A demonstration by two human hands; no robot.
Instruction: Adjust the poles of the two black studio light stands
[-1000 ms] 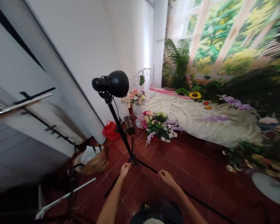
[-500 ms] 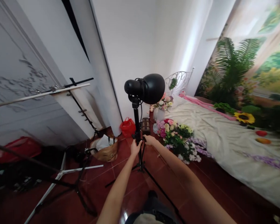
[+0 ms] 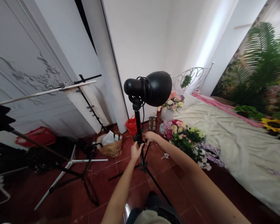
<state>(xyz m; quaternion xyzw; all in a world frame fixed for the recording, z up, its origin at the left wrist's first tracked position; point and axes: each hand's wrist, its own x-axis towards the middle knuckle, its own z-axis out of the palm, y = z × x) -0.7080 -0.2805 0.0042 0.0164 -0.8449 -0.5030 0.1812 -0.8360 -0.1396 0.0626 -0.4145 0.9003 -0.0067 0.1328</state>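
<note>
A black studio lamp [image 3: 158, 88] with a round reflector and a coiled cord sits on top of a black tripod stand [image 3: 138, 119] in front of me. My left hand [image 3: 136, 150] is wrapped round the stand's pole below the lamp. On the pole's right side, slightly higher, my right hand [image 3: 150, 137] has its fingers closed at a black collar or knob, which they partly hide. The stand's legs are spread on the red tiled floor [image 3: 135, 177].
To the left stand a white-legged stand [image 3: 71, 161] and a pole with a crossbar [image 3: 88, 104]. Beyond are a straw bag [image 3: 110, 149] and a red bag [image 3: 131, 126]. Flowers [image 3: 184, 137] lie beside the cloth-covered bed [image 3: 224, 137] on the right.
The view has turned left, so the surroundings sit further right. Both hands remain at the pole, and the lamp's reflector appears slightly larger.
</note>
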